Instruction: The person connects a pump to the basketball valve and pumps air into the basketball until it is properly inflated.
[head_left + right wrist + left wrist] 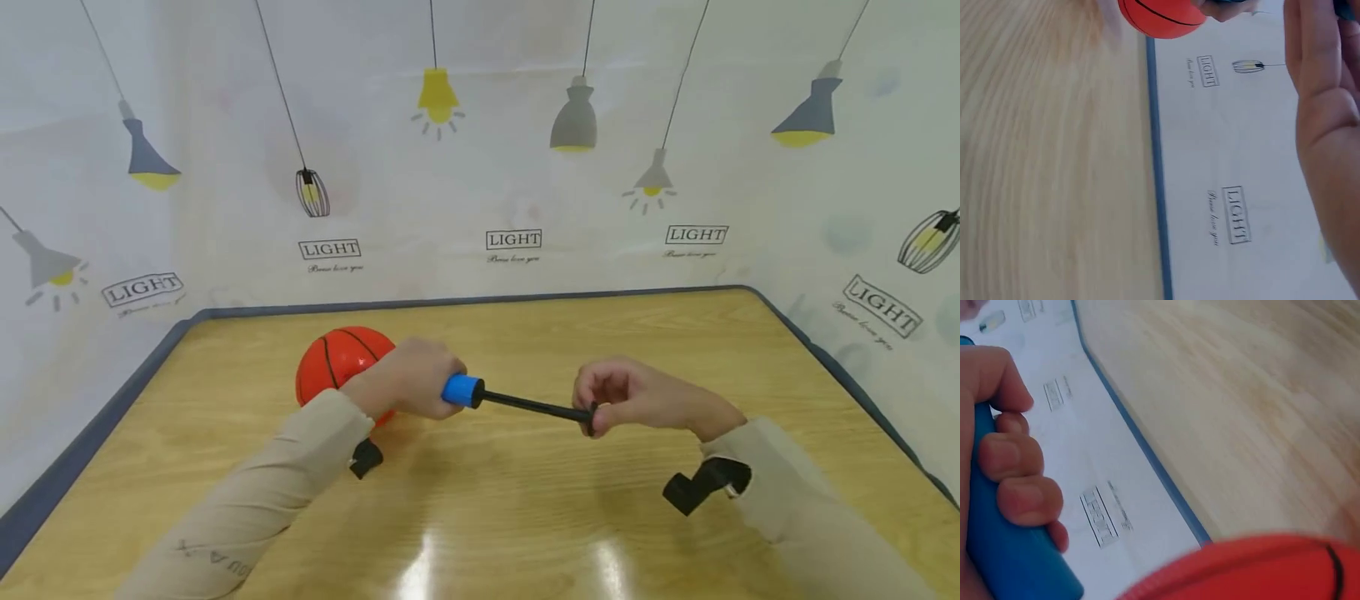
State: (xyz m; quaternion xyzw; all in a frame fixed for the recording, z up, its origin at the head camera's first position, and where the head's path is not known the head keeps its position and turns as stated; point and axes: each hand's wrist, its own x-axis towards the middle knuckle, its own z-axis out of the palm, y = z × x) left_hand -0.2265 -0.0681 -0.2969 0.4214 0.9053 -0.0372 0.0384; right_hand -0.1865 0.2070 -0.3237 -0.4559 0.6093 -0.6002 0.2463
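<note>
My left hand [420,379] wraps its fingers round the blue barrel of a slim hand pump [461,390]. From the barrel a thin black rod [532,405] sticks out to the right. At the rod's far end, my right hand [645,396] pinches a small black end piece between thumb and fingers. The left wrist view shows the curled fingers [1019,450] on the blue barrel [1019,550] close up. A red ball with black lines, like a basketball [337,358], sits behind and left of my left hand, which partly covers it.
The wooden table [525,517] has a dark blue edging along its back and sides. Beyond it stands a whitish sheet [510,183] printed with lamps and lettering. Black devices [690,487] are strapped at both wrists.
</note>
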